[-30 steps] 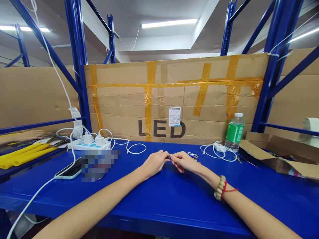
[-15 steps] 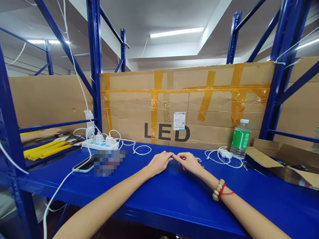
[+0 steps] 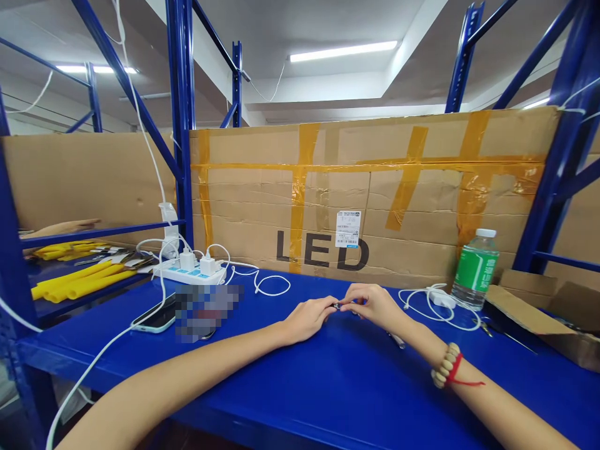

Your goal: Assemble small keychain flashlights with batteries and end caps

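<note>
My left hand (image 3: 307, 319) and my right hand (image 3: 372, 303) meet over the middle of the blue shelf top (image 3: 328, 381). Their fingertips pinch a small dark part (image 3: 337, 305) between them; it is too small to name. My right hand is lifted a little off the surface, and a bead bracelet with a red cord (image 3: 447, 369) sits on that wrist. A small metal piece (image 3: 396, 339) lies on the shelf under my right wrist.
A taped cardboard sheet marked LED (image 3: 323, 250) stands behind. A power strip with chargers (image 3: 190, 270), a phone (image 3: 157, 317) and white cables lie left. A green-labelled bottle (image 3: 475, 269), a white cable coil (image 3: 435, 300) and an open cardboard box (image 3: 539, 312) sit right. Yellow tubes (image 3: 75, 281) and another person's hand (image 3: 60, 228) are far left.
My right hand has risen slightly off the shelf while both hands keep pinching the small part. The camera has shifted left and tilted.
</note>
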A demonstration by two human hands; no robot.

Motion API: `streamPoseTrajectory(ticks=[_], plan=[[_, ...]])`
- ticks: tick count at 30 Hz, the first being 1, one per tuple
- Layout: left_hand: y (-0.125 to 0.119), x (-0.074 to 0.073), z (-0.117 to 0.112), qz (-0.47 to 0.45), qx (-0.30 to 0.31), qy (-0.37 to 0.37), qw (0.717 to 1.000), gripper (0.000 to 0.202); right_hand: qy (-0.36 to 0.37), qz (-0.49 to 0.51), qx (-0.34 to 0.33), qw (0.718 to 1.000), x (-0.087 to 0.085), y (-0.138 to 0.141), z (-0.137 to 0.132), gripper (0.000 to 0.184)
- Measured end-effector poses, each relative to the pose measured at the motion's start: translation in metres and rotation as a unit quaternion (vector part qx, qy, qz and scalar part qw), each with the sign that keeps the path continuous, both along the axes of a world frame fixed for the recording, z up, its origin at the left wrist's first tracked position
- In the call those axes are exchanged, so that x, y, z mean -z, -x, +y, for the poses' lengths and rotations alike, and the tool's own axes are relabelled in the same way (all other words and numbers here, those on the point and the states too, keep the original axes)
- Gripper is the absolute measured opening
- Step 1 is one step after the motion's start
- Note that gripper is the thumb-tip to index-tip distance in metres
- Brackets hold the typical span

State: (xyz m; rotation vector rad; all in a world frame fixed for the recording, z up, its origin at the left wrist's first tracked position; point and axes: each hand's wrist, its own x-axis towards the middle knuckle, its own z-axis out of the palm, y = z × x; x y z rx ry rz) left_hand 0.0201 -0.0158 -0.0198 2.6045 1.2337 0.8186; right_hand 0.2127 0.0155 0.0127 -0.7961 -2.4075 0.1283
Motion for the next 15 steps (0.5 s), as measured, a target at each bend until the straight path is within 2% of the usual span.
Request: streamPoseTrajectory(ticks=[4,9,15], plan=[[0.001,0.002,0.003,0.005,-0.002,0.006,1.000,0.026,-0.008,-0.020,0.008,1.000,0.001,0.002,0.004,0.025],[0.002,0.002,0.006,-0.010,0.017,0.027,0.999,0.024,0.012,0.016,0.005,1.000,0.009,0.001,0.010,0.019],[0.002,0.003,0.005,0.010,0.042,0.029,0.999,0.022,0.021,0.049,0.022,0.998,0.014,-0.001,0.001,0.016]])
